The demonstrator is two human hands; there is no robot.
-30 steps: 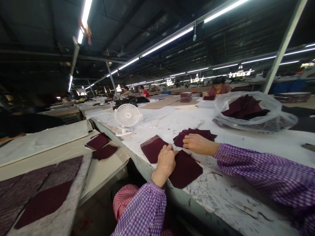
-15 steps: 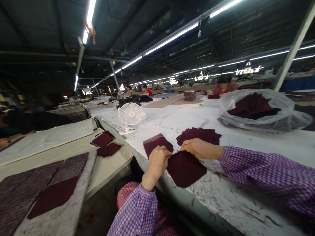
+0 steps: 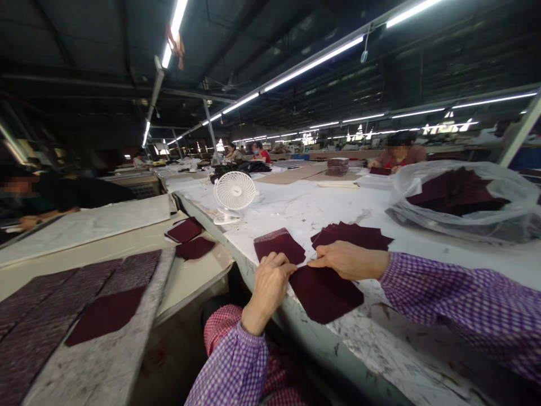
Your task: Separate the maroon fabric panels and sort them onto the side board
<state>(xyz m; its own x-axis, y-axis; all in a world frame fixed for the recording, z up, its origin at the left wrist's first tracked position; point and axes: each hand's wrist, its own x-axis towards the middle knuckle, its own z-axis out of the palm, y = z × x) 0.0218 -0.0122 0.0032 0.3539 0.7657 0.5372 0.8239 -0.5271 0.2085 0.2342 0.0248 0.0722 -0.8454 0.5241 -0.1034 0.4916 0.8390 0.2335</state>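
A dark maroon fabric piece (image 3: 325, 293) lies flat near the front edge of the white worktable (image 3: 414, 338). My left hand (image 3: 269, 285) has its fingers curled and pinching the piece's left corner. My right hand (image 3: 344, 260) rests on its top edge, fingers pressed together and pointing left. Just beyond lies a second maroon piece (image 3: 279, 245) with a lighter woven side, and a fanned stack of maroon pieces (image 3: 353, 234) sits behind my right hand.
A small white desk fan (image 3: 234, 194) stands further up the table. A clear plastic bag of maroon pieces (image 3: 460, 197) lies at the right. Left of me, a lower bench (image 3: 127, 248) carries more maroon pieces. Other people work at tables farther back.
My view has swung left, so everything sits further right in the picture. My left hand has slid from on top of the piece to its left corner. My right hand stays at the top edge.
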